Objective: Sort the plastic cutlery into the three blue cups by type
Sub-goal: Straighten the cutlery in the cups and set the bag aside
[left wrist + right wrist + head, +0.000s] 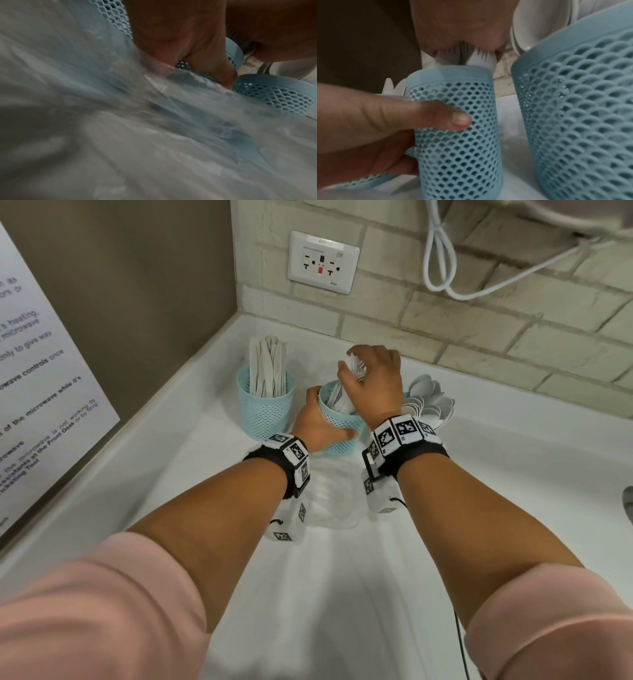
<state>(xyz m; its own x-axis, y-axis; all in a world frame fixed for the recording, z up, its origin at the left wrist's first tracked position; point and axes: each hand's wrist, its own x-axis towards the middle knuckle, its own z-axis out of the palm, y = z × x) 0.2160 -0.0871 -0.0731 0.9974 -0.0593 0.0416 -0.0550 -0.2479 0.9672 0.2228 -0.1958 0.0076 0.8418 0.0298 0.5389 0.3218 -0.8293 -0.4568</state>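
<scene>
Left cup (265,409): knives (267,368). Centre cup (457,121): forks (356,368), right hand (373,378) clutching their tops. Right cup (576,108): spoons (431,398). Left hand (313,426) grips centre cup.

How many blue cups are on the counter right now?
3: left cup holding knives, middle cup gripped by the left hand, right cup mostly hidden behind the right hand.

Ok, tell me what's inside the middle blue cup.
The middle blue cup holds white plastic forks, tines up, gripped by the right hand while the left hand steadies it. The mesh wall and hands hide the fork handles.
</scene>
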